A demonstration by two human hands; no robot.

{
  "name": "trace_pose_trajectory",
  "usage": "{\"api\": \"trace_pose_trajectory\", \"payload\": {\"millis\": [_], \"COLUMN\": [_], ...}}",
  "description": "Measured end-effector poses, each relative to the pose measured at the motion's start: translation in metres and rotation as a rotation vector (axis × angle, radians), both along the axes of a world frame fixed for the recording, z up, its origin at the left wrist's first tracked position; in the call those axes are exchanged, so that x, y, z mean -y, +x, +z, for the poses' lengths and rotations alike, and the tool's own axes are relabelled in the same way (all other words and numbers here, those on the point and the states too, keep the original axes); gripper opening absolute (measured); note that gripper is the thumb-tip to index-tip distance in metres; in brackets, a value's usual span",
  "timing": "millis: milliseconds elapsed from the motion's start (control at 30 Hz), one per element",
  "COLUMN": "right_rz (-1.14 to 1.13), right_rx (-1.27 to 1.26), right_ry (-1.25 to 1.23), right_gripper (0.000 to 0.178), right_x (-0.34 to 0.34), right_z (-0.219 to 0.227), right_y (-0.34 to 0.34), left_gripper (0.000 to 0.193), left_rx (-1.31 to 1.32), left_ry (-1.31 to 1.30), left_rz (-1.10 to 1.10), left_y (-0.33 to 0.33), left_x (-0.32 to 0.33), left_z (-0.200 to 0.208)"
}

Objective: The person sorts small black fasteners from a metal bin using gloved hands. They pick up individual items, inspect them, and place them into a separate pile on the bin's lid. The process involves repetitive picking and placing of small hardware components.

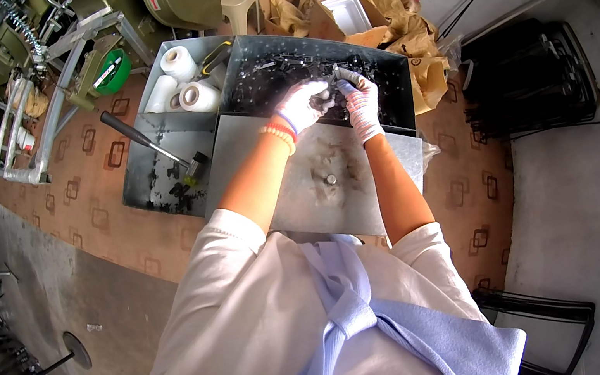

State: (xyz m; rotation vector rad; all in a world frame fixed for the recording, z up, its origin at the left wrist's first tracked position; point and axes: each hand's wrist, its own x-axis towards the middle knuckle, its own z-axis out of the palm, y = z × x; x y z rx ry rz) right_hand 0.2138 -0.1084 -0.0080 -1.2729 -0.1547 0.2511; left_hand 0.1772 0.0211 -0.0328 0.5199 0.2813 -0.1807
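My left hand [303, 105], in a white work glove with an orange band at the wrist, is over a grey metal bin [232, 58] of small black parts [274, 74]. Its fingers are bent together, and whatever they hold is too small to tell. Close beside it, my right hand [360, 99], also gloved, has its thumb and fingertips pinched near the left fingertips. A dark bit seems to lie between the two hands, but its kind is not clear. Below the hands is a sheet-metal work surface [286, 197] with a short metal peg [330, 179] in a dirt-stained patch.
A hammer [143, 140] lies across the left tray [182, 139], near black pieces. White rolls [178, 64] and yellow-and-black cutters [217, 58] fill a compartment behind. Brown paper and cartons [409, 36] stand beyond the bin. Black frames [522, 78] lean at the right wall.
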Motion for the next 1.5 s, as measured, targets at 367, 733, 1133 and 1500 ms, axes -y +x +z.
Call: {"api": "trace_pose_trajectory", "payload": {"millis": [367, 733, 1133, 1500], "right_rz": [0.270, 0.157, -0.006, 0.053], "right_rx": [0.149, -0.251, -0.171, 0.059], "right_ry": [-0.355, -0.138, 0.165, 0.172], "right_gripper": [0.024, 0.012, 0.011, 0.003], "right_x": [0.017, 0.005, -0.002, -0.008], "right_z": [-0.016, -0.027, -0.020, -0.024], "right_y": [0.008, 0.027, 0.004, 0.001], "left_gripper": [0.007, 0.018, 0.025, 0.029], "left_rx": [-0.098, 0.010, 0.109, 0.068], "left_ry": [-0.246, -0.335, -0.309, -0.271], "left_rz": [0.441, 0.431, 0.222, 0.154], "left_y": [0.005, -0.003, -0.012, -0.010], "left_x": [0.008, 0.006, 0.004, 0.003], "left_z": [-0.007, 0.002, 0.017, 0.016]}}
